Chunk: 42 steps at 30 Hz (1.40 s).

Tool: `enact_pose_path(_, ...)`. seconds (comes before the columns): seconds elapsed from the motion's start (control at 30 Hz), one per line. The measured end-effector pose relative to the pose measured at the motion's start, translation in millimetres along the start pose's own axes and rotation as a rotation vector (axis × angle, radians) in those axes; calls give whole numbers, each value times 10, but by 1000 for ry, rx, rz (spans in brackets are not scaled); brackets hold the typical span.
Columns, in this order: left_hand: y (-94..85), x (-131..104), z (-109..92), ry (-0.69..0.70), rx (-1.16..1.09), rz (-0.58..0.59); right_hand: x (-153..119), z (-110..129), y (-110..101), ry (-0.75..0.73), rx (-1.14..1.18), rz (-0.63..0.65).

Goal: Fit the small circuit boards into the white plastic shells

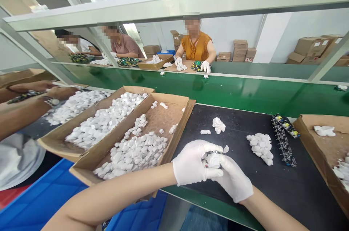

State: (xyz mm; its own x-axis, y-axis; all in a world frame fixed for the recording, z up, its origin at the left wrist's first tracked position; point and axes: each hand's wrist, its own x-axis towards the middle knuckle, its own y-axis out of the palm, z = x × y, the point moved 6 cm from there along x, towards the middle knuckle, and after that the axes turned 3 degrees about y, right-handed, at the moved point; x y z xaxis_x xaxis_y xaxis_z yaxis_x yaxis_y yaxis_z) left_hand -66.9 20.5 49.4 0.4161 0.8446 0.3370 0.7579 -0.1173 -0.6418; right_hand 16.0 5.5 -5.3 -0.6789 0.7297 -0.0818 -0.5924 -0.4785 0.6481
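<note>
The gloved left grip (191,162) and right grip (236,178) jointly grasp a small white component (213,160) above the black mat (237,116) on the table (192,197). Dark board strips (283,147) and a white cluster (260,146) lie rightward; a cardboard tray (174,101) containing white pieces (136,153) stands to the left.

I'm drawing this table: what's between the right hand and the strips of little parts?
In the head view, a pile of white pieces lies between the right hand and the strips, on the black mat.
</note>
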Motion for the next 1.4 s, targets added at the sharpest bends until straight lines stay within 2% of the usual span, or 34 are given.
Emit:
enact_pose_path(0.23, 189, -33, 143, -213, -507, 89, -28, 114, 2, -35, -86, -98)
enact_pose_path(0.3, 147, -21, 152, -212, -426, 66, -22, 117, 13, -16, -51, -98)
enact_pose_path(0.4, 15, 9, 103, -109, -82, -9, -16, 130, 57, -15, 16, -58)
enact_pose_path(0.5, -25, 9, 82, -67, 83, -23, -29, 161, 59, -51, -100, -73)
enact_pose_path(0.57, -15, -7, 100, -85, 23, -20, -39, 165, 38, -56, -167, -88)
enact_pose_path(0.73, 75, -54, 165, -192, -380, 32, -41, 134, -1, -9, -161, -53)
enact_pose_path(0.8, 114, -53, 138, -171, -497, 84, -35, 129, 14, 6, -146, -21)
enact_pose_path(0.9, 137, -40, 41, -56, -626, 149, -32, 146, 63, 0, -135, 15)
enact_pose_path(1.1, 157, -51, 0, -14, -694, 169, -47, 223, 180, -70, -26, 81)
enact_pose_path(1.23, 163, -44, 30, 31, -684, 190, -30, 224, 163, -59, -95, 35)
enact_pose_path(1.33, 153, -28, -9, 91, -729, 262, -13, 226, 134, -74, -136, 34)
enact_pose_path(1.4, 156, -19, -15, 36, -747, 295, -6, 237, 104, -119, -233, 24)
